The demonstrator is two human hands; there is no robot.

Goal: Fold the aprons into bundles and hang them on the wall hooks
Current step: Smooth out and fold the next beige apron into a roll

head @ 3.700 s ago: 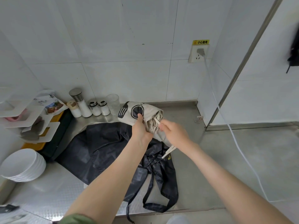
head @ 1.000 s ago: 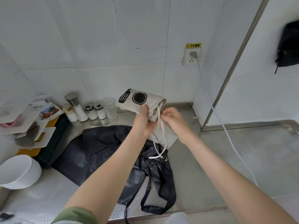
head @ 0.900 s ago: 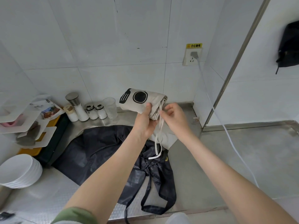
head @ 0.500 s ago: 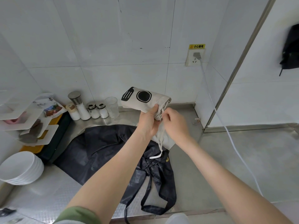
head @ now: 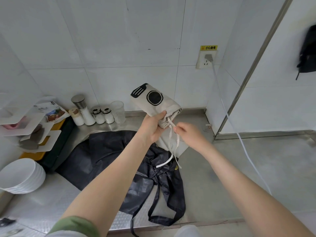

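A beige apron [head: 153, 101], rolled into a bundle with black utensil prints, is held up above the counter. My left hand [head: 152, 125] grips the bundle from below. My right hand [head: 188, 132] pinches its pale strap [head: 176, 144], which hangs down in a loop from the bundle's open end. Beneath both hands a black apron [head: 106, 156] lies spread flat on the steel counter [head: 222, 177], its straps trailing toward the front edge. Another black bundle [head: 307, 53] hangs on the right wall at the frame's edge.
Shakers and a glass [head: 95, 113] stand along the back wall. A stack of white bowls [head: 20, 175] and a tiered rack [head: 29, 127] sit at the left. A white cable [head: 239, 137] runs from the wall socket [head: 206, 59] down across the right counter.
The bundle was lifted off the counter and is held higher. My right hand has pulled back from the bundle's end, drawing the strap out to the right.
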